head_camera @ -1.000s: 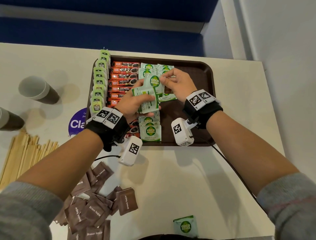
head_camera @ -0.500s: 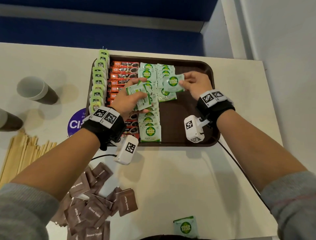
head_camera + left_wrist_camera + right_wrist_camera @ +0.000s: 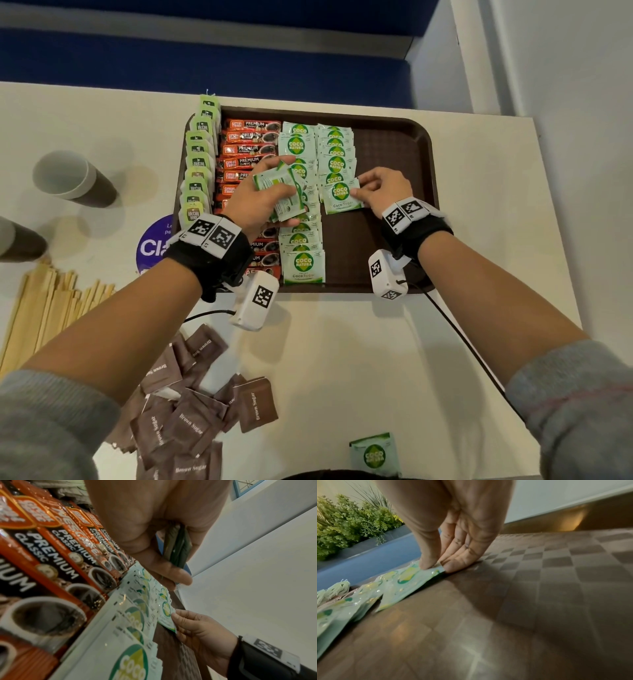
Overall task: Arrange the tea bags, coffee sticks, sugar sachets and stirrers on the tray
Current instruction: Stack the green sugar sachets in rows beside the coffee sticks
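Note:
A brown tray (image 3: 394, 144) carries a column of green tea bags (image 3: 198, 171), a column of orange coffee sticks (image 3: 250, 137) and two columns of green-white coco sugar sachets (image 3: 296, 144). My left hand (image 3: 260, 198) hovers over the tray and grips a small stack of coco sachets (image 3: 279, 192), seen edge-on as a dark stack of sachets (image 3: 178, 547). My right hand (image 3: 380, 188) pinches one coco sachet (image 3: 340, 197) by its right edge, low on the tray at the near end of the second column. In the right wrist view thumb and fingers (image 3: 453, 562) clamp that sachet (image 3: 412, 577).
Brown sugar sachets (image 3: 191, 421) lie heaped on the table at near left. Wooden stirrers (image 3: 44, 308) lie at the left edge. Paper cups (image 3: 72, 178) stand left of the tray. One coco sachet (image 3: 375, 454) lies near the front edge. A cable (image 3: 462, 342) runs under my right arm.
My right hand took one sachet from the stack in my left hand, carried it right and then lowered it onto the tray at the near end of the second column.

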Motion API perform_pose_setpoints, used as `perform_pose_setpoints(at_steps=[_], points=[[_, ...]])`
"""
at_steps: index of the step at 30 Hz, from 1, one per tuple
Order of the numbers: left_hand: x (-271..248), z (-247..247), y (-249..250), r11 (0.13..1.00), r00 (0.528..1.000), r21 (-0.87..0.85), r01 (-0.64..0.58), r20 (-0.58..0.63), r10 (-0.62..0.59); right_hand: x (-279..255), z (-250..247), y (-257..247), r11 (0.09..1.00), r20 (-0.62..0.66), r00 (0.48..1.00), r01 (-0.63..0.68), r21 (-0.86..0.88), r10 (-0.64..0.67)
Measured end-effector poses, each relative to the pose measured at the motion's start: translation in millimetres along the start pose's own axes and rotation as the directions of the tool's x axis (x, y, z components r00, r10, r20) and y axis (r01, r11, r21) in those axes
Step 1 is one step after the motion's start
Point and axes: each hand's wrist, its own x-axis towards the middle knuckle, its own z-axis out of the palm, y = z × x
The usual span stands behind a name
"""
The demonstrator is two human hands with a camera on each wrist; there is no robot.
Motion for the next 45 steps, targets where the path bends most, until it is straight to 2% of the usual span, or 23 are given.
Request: perform_pose_setpoints(at_steps=[9, 14, 22, 31, 35, 37, 39, 42, 45], points=[[-0.6, -0.4, 1.2, 1.000, 1.000, 0.011, 0.015, -0.013, -0.015, 1.7, 2.6, -1.4, 0.999, -0.032, 0.999, -0.026, 0.018, 0.027], [0.0, 0.2, 1.7, 1.000, 1.000, 0.009, 0.009, -0.011, -0.009, 6.7, 0.0, -9.1, 1.000, -0.140, 0.990, -0.002, 0.005, 0.003], [1.9, -2.5, 1.8, 1.000, 1.000, 0.018, 0.012, -0.018, -0.012, 17.1, 2.8, -25.3, 0.996, -0.091, 0.996, 0.008, -0.092, -0.016], [1.6, -2.2, 1.6, 0.999, 1.000, 0.028, 0.020, -0.005, -0.020, 18.6, 5.7, -21.1, 0.998, -0.104, 0.995, -0.013, -0.064, 0.007], [1.9, -1.5, 1.7, 0.999, 1.000, 0.034, 0.020, -0.001, -0.020, 16.7, 4.1, -20.5, 0.996, -0.113, 0.992, 0.055, -0.072, -0.063], [1.9, -1.2, 2.3, 0.999, 1.000, 0.037, 0.016, 0.000, -0.016, 15.8, 3.6, -23.7, 0.976, -0.077, 0.978, 0.184, -0.113, -0.193], [1.8, -1.2, 2.8, 0.999, 1.000, 0.042, 0.013, 0.001, -0.013, 14.8, 2.8, -27.6, 0.942, 0.033, 0.957, 0.290, -0.172, -0.288], [2.4, -1.9, 3.1, 0.999, 1.000, 0.041, 0.006, -0.004, -0.006, 13.4, -1.2, -30.3, 0.906, 0.190, 0.932, 0.350, -0.239, -0.310], [3.1, -1.8, 2.9, 0.999, 1.000, 0.042, 0.003, -0.005, -0.002, 10.6, -5.5, -27.3, 0.868, 0.275, 0.918, 0.368, -0.334, -0.284]])
